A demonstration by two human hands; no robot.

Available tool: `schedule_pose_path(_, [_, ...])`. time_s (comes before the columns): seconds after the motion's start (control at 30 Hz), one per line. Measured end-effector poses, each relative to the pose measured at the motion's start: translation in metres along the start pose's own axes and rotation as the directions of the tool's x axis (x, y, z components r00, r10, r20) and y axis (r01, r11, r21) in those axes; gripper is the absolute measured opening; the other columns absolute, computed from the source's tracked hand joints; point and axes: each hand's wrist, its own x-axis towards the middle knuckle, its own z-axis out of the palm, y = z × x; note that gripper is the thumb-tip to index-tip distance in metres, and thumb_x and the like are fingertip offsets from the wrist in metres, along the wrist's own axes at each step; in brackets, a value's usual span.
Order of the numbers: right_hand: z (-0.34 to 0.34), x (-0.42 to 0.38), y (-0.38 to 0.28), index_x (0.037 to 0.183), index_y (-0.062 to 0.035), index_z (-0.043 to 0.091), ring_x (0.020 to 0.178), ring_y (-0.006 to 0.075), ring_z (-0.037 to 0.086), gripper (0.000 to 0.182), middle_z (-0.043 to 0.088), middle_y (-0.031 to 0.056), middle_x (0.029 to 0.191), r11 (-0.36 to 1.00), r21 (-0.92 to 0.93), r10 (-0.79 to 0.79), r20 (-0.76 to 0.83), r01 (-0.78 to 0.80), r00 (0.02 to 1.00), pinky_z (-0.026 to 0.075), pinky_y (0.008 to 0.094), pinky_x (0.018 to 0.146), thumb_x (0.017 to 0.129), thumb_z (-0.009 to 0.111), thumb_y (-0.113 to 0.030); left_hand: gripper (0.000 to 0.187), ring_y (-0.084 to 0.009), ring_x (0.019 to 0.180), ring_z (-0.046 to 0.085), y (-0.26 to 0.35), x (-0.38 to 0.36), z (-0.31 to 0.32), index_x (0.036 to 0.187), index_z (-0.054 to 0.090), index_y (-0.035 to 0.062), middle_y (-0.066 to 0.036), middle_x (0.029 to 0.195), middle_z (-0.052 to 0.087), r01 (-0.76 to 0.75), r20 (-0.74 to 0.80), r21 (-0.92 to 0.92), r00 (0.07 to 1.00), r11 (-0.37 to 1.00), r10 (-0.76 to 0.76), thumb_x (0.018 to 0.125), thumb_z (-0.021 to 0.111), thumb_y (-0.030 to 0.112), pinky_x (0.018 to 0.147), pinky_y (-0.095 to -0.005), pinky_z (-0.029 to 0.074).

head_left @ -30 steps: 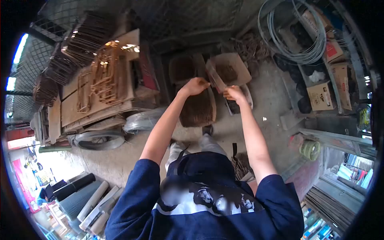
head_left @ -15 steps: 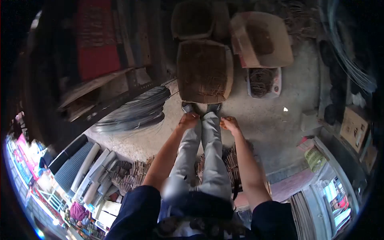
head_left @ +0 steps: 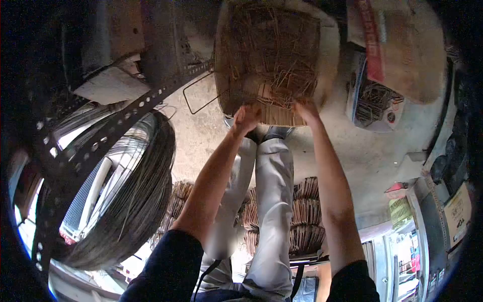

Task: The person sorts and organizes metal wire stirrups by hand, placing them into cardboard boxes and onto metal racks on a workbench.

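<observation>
The cardboard box of bent wires lies ahead of the shoes, long axis pointing away; left hand and right hand curl at its near edge, grip closure unclear

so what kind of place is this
Probably a metalwork workshop or hardware store: a big wire coil, bundled metal pieces, and a cardboard box of bent wire.

Dim interior with black curved edges, glaring light low down, slightly blurred hands.
</observation>
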Motion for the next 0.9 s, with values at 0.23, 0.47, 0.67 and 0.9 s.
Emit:
schedule_pose_path(0.23, [0.088,0.024,-0.132,0.090,-0.0029,0.062,0.079,0.0232,0.059,0.033,0.062,0.0112,0.085,0.825,-0.516,-0.154,0.188,0.231,0.970,0.046,0.0351,0.072,0.084,0.056,-0.035,0.030,-0.0340,0.087,0.059,0.000,0.057,-0.015,0.089,0.062,0.0042,-0.017,0.093,0.062,0.180,0.173,0.067,0.967,0.981,-0.189,0.079,0.046,0.028,0.077,-0.0408,0.049])
schedule_pose_path(0.47, [0.208,0.060,-0.114,0.113,-0.0030,0.054,0.107,0.0304,0.051,0.053,0.055,0.0173,0.114,0.761,-0.581,-0.422,-0.103,0.291,0.901,0.041,0.0373,0.091,0.080,0.058,-0.043,0.031,-0.0311,0.085,0.061,-0.032,0.034,0.078,0.089,0.063,0.0049,-0.017,0.088,0.063,0.203,0.083,-0.692,0.976,0.693,-0.203,0.077,0.051,0.031,0.076,-0.0389,0.050])
schedule_pose_path(0.67, [0.193,0.041,-0.147,0.103,-0.0019,0.060,0.097,0.0276,0.057,0.044,0.060,0.0166,0.103,0.778,-0.595,-0.231,0.031,0.203,0.973,0.045,0.0368,0.084,0.082,0.055,-0.040,0.025,-0.0299,0.085,0.061,-0.030,0.016,0.076,0.089,0.064,0.0061,-0.016,0.089,0.063,0.038,0.017,-0.420,0.999,0.907,-0.034,0.075,0.056,0.025,0.073,-0.0372,0.050])
schedule_pose_path(0.9, [0.163,0.038,-0.139,0.093,0.0002,0.061,0.082,0.0281,0.061,0.036,0.061,0.0211,0.089,0.596,-0.776,0.026,0.274,0.205,0.961,0.048,0.0389,0.073,0.085,0.050,-0.033,0.029,-0.0332,0.086,0.059,-0.019,0.006,0.043,0.090,0.064,0.0085,-0.018,0.092,0.061,0.210,0.178,-0.088,0.965,0.974,-0.192,0.078,0.048,0.030,0.076,-0.0424,0.048])
